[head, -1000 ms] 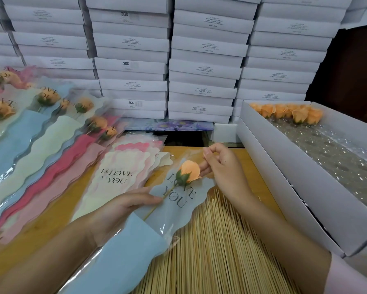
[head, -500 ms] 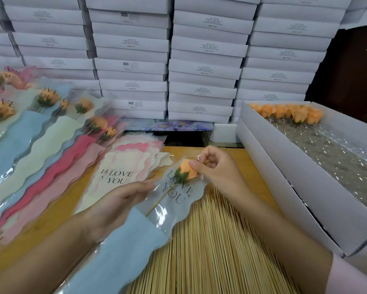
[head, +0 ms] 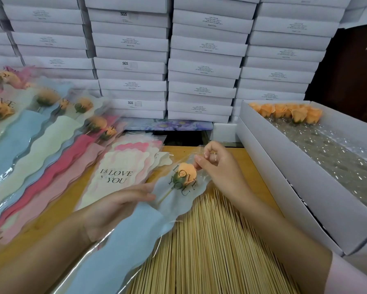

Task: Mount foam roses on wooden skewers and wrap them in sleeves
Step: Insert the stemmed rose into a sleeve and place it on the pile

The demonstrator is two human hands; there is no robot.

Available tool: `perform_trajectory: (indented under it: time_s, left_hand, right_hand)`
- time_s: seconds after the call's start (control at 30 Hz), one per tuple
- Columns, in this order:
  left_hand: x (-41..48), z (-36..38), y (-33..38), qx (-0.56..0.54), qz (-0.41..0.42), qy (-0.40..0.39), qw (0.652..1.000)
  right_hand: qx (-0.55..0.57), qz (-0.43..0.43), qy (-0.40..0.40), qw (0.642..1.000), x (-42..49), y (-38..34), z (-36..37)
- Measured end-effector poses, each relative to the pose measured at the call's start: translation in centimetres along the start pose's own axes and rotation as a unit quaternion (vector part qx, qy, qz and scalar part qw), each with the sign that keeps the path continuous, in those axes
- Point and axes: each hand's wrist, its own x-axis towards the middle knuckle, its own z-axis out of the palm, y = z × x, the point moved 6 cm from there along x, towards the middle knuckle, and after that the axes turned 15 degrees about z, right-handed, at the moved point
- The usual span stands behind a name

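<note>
Foam rose [head: 187,173], already seated on its skewer [head: 165,195], is lodged inside the sleeve [head: 136,230], behind the printed clear top and just above the bench [head: 252,172]. The sleeve's clear mouth is pinched by the right hand [head: 218,166] with curled fingers, just beside the rose's tip. Its side edge is gripped by the left hand [head: 114,211] between the thumb and nearly straight fingers, close to the skewer. The bloom is judged light, soft and easily dented, so it is best steered by the skewer, which looks stiff but thin. The film is judged slippery and quick to crease, so it is best held at the edges. Under the sleeve lies a skewer pile [head: 210,251]. Blank sleeves [head: 123,172] and wrapped roses [head: 46,98] are spread to the left, and a box [head: 284,187] of loose roses [head: 299,114] stands to the right.
</note>
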Motion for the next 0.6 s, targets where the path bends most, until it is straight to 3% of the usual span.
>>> perform_trajectory:
  time_s: [0.03,0.37,0.6]
  left_hand:
    - [-0.1,0.1,0.0,-0.018,0.012,-0.039,0.999]
    - [-0.6,-1.8,-1.8,-0.009,-0.057,0.048,0.997]
    - [-0.9,-0.4,-1.5,-0.039,-0.061,0.037,0.997]
  right_hand:
    - [-0.006,-0.001,-0.003,1.0,-0.1,-0.1,0.1]
    - [-0.05,0.002,-0.043,0.998,-0.2,0.1,1.0]
    - [-0.044,0.024,-0.071,0.996,0.0,0.3,1.5]
